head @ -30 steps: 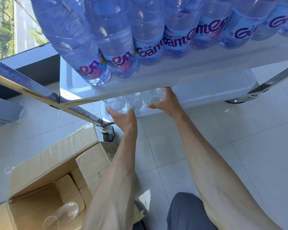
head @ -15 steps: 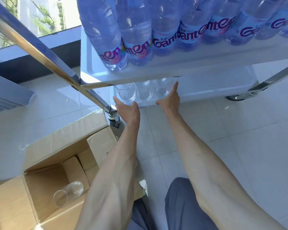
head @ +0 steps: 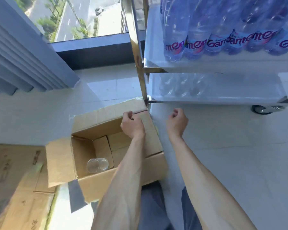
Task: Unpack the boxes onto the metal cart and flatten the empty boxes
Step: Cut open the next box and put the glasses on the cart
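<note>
Cardboard is filling the lower left of the head view: an open box [head: 123,170] is sitting on the pale tiled floor [head: 239,155] with its flaps spread outward, and a single clear drinking glass [head: 97,165] is lying on its side at the bottom of it, near the front wall. The left hand [head: 131,125] is hovering over the box's far right corner, just beside the far flap; its fingers are curling loosely inward, and whether they are touching or gripping the flap edge cannot be told. The right hand [head: 178,122] is hanging over bare floor to the right of the box, well apart from it, its fingers curling loosely into the palm and holding nothing. Beyond both hands the metal cart [head: 223,97] is standing on its casters, one wheel [head: 261,109] showing at the right. Its upper shelf is carrying a row of water bottles [head: 198,30] with purple labels, standing close together, while the lower shelf is holding a cluster of clear glasses [head: 181,85] toward its left end, blurred here. A second, closed cardboard box [head: 18,188] is lying at the far left, just beside the open one. Grey trousers are showing between the forearms at the bottom edge.
</note>
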Available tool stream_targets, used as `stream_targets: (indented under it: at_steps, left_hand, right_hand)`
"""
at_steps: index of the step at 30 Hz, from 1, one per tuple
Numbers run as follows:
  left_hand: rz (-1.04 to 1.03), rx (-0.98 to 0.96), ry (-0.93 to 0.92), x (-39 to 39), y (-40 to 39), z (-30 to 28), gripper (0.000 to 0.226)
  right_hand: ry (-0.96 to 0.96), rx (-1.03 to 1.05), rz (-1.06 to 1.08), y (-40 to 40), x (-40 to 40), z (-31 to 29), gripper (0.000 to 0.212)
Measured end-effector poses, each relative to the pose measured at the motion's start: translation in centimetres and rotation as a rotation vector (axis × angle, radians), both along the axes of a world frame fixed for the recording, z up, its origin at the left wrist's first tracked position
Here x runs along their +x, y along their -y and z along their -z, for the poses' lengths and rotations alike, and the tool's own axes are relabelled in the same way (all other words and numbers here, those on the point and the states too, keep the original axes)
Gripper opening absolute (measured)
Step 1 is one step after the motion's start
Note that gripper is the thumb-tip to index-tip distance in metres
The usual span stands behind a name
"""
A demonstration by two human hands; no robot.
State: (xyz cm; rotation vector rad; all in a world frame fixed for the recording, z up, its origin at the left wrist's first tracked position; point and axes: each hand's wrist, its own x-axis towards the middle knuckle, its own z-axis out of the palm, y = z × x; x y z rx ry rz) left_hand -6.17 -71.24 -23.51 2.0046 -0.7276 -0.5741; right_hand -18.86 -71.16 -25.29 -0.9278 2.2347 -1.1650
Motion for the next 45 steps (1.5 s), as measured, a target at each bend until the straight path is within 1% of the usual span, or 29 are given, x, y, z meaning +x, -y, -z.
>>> stream_targets:
  at_steps: [2, 5, 8, 10, 11, 14, 16, 17, 18, 20, 21, 22, 24, 26, 29, 31, 32, 36, 40, 43, 45]
  left_hand:
    - [-0.043, 0.114, 0.043, 4.2, -2.2, 1.1, 0.026]
    - [-0.018, 0.451, 0.136, 9.3, -5.4, 3.4, 0.028]
    - [0.068, 0.719, 0.238, 13.1, -8.0, 5.4, 0.051]
    - [0.040, 0.840, 0.241, 15.3, -9.0, 6.2, 0.068]
    - [0.009, 0.897, 0.217, 16.3, -9.5, 6.6, 0.073]
    - [-0.044, 1.012, 0.166, 17.5, -10.2, 7.6, 0.080]
    - [-0.019, 1.054, 0.183, 17.8, -9.9, 7.5, 0.084]
    - [-0.003, 1.069, 0.191, 18.0, -9.7, 7.6, 0.083]
    - [0.009, 1.086, 0.191, 18.4, -9.5, 8.0, 0.078]
    - [0.015, 1.108, 0.133, 19.3, -9.5, 9.1, 0.061]
    - [0.012, 1.137, 0.110, 19.6, -9.5, 9.8, 0.056]
    - [0.023, 1.149, 0.117, 19.8, -9.8, 10.6, 0.058]
    - [0.064, 1.147, 0.145, 19.5, -10.2, 10.8, 0.066]
    - [0.087, 1.067, 0.124, 19.2, -10.3, 9.3, 0.063]
    - [0.118, 0.963, 0.072, 18.5, -10.6, 7.2, 0.053]
    - [0.127, 0.903, 0.018, 17.7, -10.8, 5.8, 0.055]
    - [0.141, 0.876, 0.002, 17.2, -10.8, 5.0, 0.059]
    - [0.169, 0.699, 0.006, 15.0, -10.5, 1.5, 0.071]
    - [0.205, 0.506, 0.060, 11.8, -10.3, -2.5, 0.064]
    - [0.246, 0.360, 0.076, 9.4, -10.7, -5.2, 0.072]
    - [0.308, 0.255, 0.122, 7.8, -11.3, -6.7, 0.075]
  right_hand:
    - [0.017, -0.035, -0.086, -1.0, 3.6, -0.9, 0.023]
    - [-0.020, -0.080, -0.243, -2.4, 9.0, -2.0, 0.018]
    - [-0.010, -0.022, -0.523, -4.3, 14.1, -1.4, 0.023]
    - [0.025, 0.083, -0.701, -5.9, 16.9, -0.3, 0.028]
    - [0.042, 0.154, -0.742, -6.8, 18.1, 0.5, 0.029]
    - [0.087, 0.371, -0.735, -9.5, 19.8, 2.2, 0.033]
    - [0.045, 0.489, -0.735, -10.8, 20.1, 3.3, 0.035]
    - [0.012, 0.534, -0.737, -11.1, 20.0, 3.7, 0.036]
    - [-0.023, 0.558, -0.727, -11.3, 19.9, 3.8, 0.036]
    - [-0.040, 0.581, -0.679, -11.0, 19.8, 4.2, 0.035]
    - [-0.029, 0.584, -0.662, -10.6, 19.8, 4.3, 0.035]
    - [-0.014, 0.586, -0.654, -10.4, 19.7, 4.2, 0.036]
    - [0.011, 0.601, -0.653, -10.3, 19.5, 4.1, 0.036]
    - [0.053, 0.577, -0.631, -10.4, 19.1, 4.1, 0.033]
    - [0.153, 0.417, -0.560, -10.2, 18.2, 3.1, 0.026]
    - [0.189, 0.323, -0.508, -10.0, 17.4, 2.0, 0.024]
    - [0.198, 0.308, -0.509, -9.9, 17.1, 1.5, 0.024]
    - [0.197, 0.250, -0.548, -10.4, 15.7, -0.4, 0.025]
    - [0.128, 0.134, -0.479, -11.7, 13.9, -2.4, 0.028]
    - [0.130, 0.039, -0.437, -13.2, 12.2, -4.0, 0.035]
    - [0.140, 0.005, -0.406, -13.8, 10.6, -5.0, 0.044]
